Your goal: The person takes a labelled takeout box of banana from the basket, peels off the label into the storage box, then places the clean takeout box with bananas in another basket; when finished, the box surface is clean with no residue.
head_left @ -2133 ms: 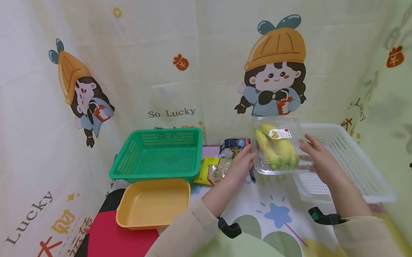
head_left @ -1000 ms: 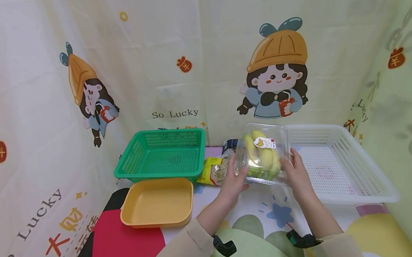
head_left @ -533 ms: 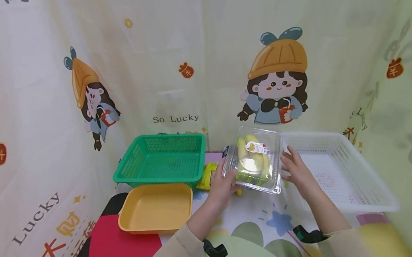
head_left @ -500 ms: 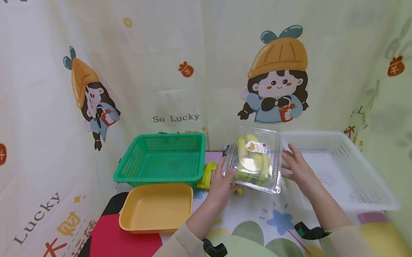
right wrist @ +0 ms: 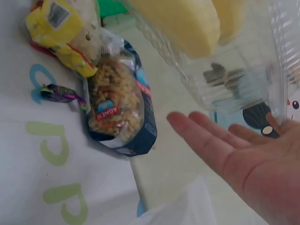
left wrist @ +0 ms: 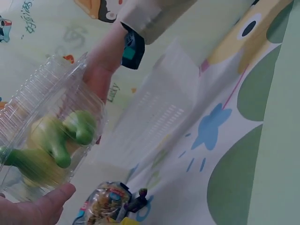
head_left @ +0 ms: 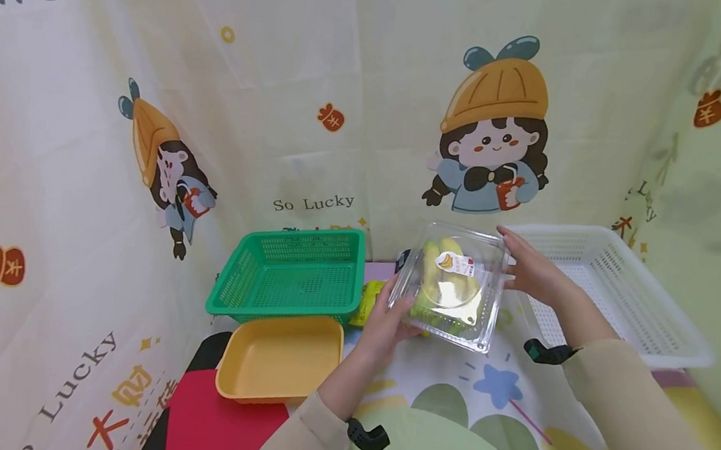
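Note:
A clear plastic box of bananas [head_left: 450,287] with a small banana sticker on its lid is held tilted above the printed cloth, between the green basket and the white basket. My left hand [head_left: 395,311] grips its lower left corner, with the thumb under the box [left wrist: 47,136]. My right hand [head_left: 521,264] lies with straight fingers against the upper right side. In the right wrist view that hand's palm [right wrist: 234,150] is flat and open beside the box [right wrist: 220,61].
A green basket [head_left: 288,276] stands at the back left, with a yellow tray [head_left: 278,359] in front of it. A white basket [head_left: 619,292] stands at the right. A yellow snack packet [right wrist: 61,23] and a blue one [right wrist: 119,108] lie beneath the box. Printed curtains close in all round.
The box of bananas has travelled left from above the white basket to the middle and is now tilted. My right hand has let go of its side and rests flat near the upper right corner.

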The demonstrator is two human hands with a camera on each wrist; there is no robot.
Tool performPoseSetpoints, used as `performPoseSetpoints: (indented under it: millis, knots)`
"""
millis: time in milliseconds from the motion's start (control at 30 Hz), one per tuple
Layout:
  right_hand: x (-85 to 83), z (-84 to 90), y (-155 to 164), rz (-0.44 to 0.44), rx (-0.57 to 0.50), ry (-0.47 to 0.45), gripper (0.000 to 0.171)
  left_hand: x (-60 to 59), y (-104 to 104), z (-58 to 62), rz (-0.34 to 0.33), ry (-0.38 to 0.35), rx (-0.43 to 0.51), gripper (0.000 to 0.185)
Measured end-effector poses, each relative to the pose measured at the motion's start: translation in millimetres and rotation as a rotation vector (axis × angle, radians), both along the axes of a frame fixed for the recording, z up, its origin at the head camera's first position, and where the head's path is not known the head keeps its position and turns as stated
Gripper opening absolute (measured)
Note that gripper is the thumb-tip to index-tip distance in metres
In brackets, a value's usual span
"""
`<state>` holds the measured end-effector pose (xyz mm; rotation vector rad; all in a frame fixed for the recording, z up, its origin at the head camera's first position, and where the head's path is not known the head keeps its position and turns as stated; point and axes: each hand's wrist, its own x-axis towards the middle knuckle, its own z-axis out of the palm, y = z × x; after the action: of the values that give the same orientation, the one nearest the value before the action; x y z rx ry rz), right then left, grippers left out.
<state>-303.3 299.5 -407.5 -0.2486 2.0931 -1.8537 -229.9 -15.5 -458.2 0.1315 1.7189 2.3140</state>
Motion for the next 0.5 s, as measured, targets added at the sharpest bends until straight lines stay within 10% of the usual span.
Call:
performPoseSetpoints:
  millis: [500]
  knots:
    - [-6.1,-5.4,9.8,0.093,0.013,-0.013,0.051,12.0,-7.2,1.0,-0.073,-0.012,-0.047,0.067]
